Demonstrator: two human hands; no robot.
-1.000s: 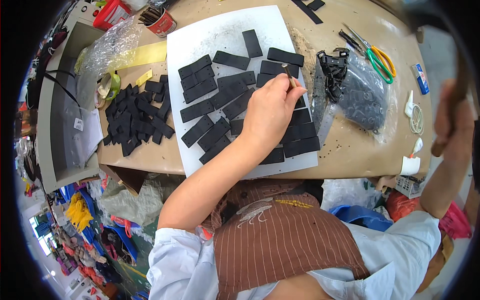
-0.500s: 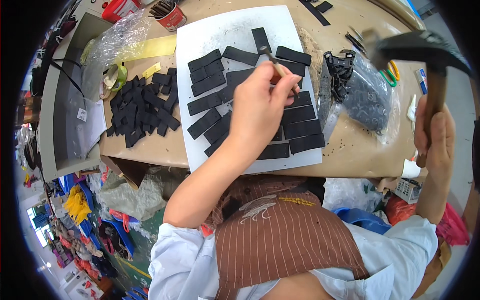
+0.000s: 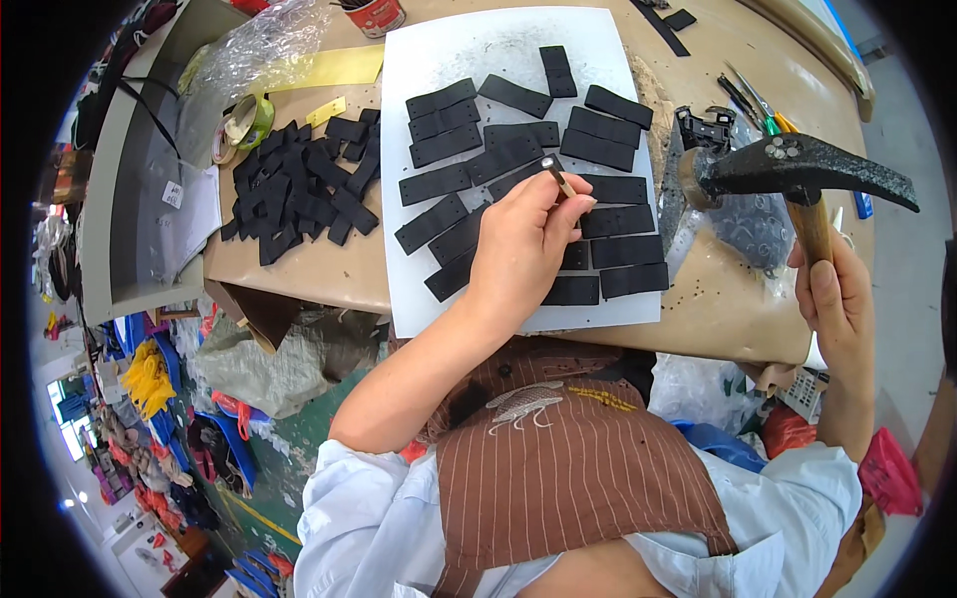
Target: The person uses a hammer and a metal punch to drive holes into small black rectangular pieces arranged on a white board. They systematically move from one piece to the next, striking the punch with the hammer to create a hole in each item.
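The head view is a wide fisheye worn on the person's head, looking steeply down along the front of the body. The brown cloth apron with thin pale stripes (image 3: pixel 588 478) lies close beneath the lens, filling the lower middle. Farther out, the broad tan surface (image 3: pixel 334 279) spans the upper part, with a white rectangular sheet (image 3: pixel 469 50) near mid-frame. The left hand (image 3: pixel 518 239) falls near the centre, the right hand (image 3: pixel 837 299) toward the right. At lower left the view reaches down to the green floor (image 3: pixel 289 478). Straight edges bow toward the dark rim.
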